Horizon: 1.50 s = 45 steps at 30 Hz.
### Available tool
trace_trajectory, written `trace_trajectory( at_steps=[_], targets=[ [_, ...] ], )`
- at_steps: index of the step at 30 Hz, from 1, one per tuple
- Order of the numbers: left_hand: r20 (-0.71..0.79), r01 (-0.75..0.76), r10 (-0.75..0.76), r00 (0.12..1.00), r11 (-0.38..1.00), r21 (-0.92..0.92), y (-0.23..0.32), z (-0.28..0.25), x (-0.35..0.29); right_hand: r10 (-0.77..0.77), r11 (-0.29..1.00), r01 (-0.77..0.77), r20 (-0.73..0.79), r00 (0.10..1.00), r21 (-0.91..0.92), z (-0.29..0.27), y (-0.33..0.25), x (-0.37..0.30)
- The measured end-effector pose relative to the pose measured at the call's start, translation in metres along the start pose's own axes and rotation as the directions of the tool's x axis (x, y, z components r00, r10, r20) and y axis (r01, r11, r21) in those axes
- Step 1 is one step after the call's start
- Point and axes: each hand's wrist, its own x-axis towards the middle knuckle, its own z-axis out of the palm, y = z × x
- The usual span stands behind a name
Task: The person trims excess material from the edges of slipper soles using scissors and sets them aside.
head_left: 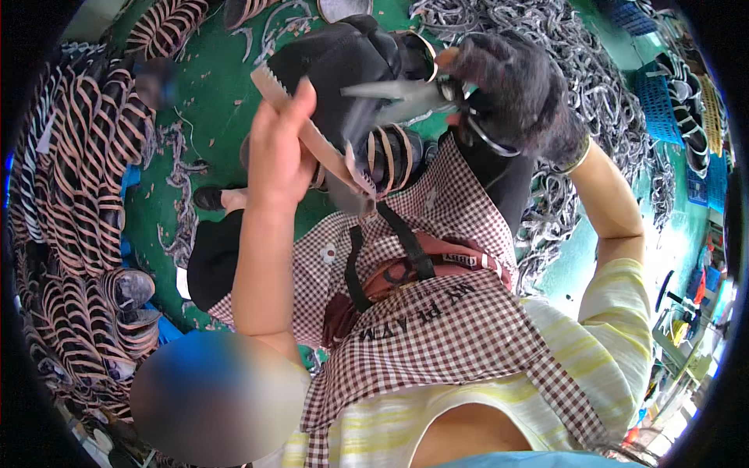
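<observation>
My bare left hand (281,152) is closed around a shoe sole (321,148), held edge-up with its tan rim showing and my thumb resting on top. A dark, wavy-cut fringe hangs at the sole's lower end. My right hand (519,97) wears a dark, fuzzy-looking glove and grips a pair of scissors (406,95). Their blades point left toward the sole and are smeared by motion, so whether they touch it cannot be told. One handle loop shows below the glove. Beneath the sole, more black soles with tan rims (390,156) stand near my lap.
Tall stacks of black, tan-edged soles (86,164) line the left side. Curled grey trimmings (538,39) are heaped at the far right on the green floor (214,101). A blue basket (657,101) stands beyond them. Something rounded and blurred (218,398) is at the lower left.
</observation>
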Motion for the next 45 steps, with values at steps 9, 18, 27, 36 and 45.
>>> trace_trajectory(
  at_steps=[9,18,27,36,45],
  targets=[
    [0.111,0.103,-0.092,0.99,0.989,-0.103,0.009,0.027,-0.007,-0.219,0.969,0.216,-0.005,0.976,-0.12,0.009,-0.015,-0.014],
    [0.09,0.087,-0.065,0.994,0.958,-0.275,-0.023,0.05,0.001,0.317,0.88,-0.307,0.033,0.948,0.363,-0.03,-0.039,-0.005],
    [0.744,-0.832,0.506,0.436,-0.088,0.548,-0.043,0.094,-0.015,0.522,0.851,-0.468,-0.271,0.809,0.24,-0.013,-0.001,-0.08],
    [0.711,-0.804,0.458,0.534,0.016,0.594,-0.059,0.082,0.036,0.515,0.848,-0.481,-0.133,0.847,0.221,0.02,0.037,-0.097],
    [0.783,-0.767,0.02,0.621,0.22,0.603,-0.088,0.074,0.035,0.636,0.005,-0.649,0.498,0.589,0.761,0.044,0.066,-0.141]
  ],
)
